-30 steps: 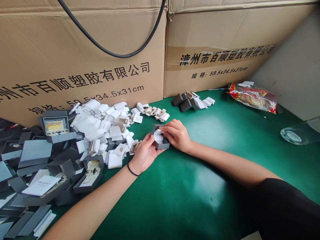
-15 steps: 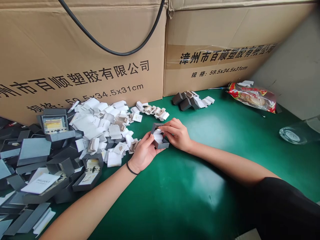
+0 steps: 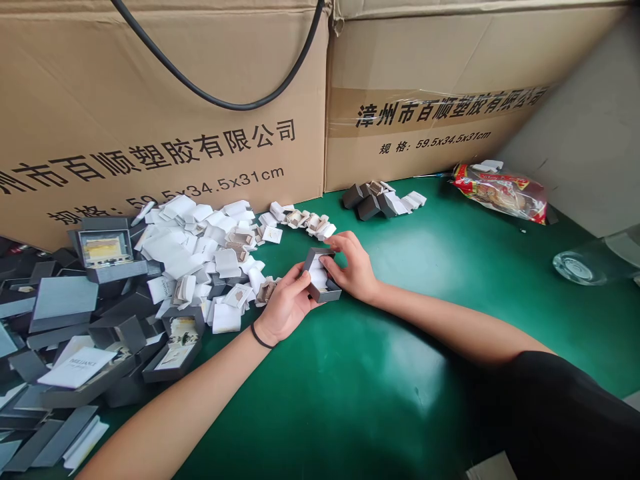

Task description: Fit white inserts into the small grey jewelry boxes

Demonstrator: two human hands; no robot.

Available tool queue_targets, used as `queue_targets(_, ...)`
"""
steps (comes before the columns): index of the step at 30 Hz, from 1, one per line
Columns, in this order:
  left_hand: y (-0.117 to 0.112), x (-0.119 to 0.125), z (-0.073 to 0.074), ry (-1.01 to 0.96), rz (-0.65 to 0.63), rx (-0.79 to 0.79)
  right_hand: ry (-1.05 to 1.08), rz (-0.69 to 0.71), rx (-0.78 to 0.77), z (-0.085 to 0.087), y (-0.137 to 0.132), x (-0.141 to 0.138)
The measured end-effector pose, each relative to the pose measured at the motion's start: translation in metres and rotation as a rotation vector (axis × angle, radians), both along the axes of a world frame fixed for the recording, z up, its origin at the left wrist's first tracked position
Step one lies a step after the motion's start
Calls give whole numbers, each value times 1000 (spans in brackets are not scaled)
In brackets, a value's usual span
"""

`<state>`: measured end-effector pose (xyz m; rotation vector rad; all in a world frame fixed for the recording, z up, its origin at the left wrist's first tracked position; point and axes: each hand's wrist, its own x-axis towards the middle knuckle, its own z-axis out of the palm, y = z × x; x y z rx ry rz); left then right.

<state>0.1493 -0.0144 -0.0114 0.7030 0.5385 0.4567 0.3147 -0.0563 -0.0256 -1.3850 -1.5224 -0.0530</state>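
Observation:
A small dark grey hinged jewellery box (image 3: 324,294) with a white lining stands tilted, its lid raised, at the middle of the head view. My left hand (image 3: 289,297) holds it from the left, thumb over the near rim and fingers underneath. On its right side is my right hand (image 3: 354,268), with the thumb at the white lining (image 3: 317,268) and the index finger stretched out past the lid's top edge. These two fingertips are apart. The other fingers of that hand are partly hidden. Just left of the box lies a heap of white folded card inserts (image 3: 227,263).
Many grey boxes (image 3: 65,300) are piled at the left, some with lids up. Several dark boxes (image 3: 367,203) lie behind my hands. A red-printed food bag (image 3: 500,193) and a clear bottle (image 3: 590,260) are at the right. Large cartons (image 3: 225,67) line the back of the green table (image 3: 350,400).
My right thumb and index finger have spread apart, the index finger lifting from inside the box to beyond its lid. The box has tilted slightly, showing more white lining. My left hand keeps its hold.

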Motion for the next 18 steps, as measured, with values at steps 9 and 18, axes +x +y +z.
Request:
queue_targets(9,5,0,4,9,-31,5,106,73,-289,0,2,4)
queue_targets(18,0,1,12,99,38,27,-191,191,-51,5,10,31)
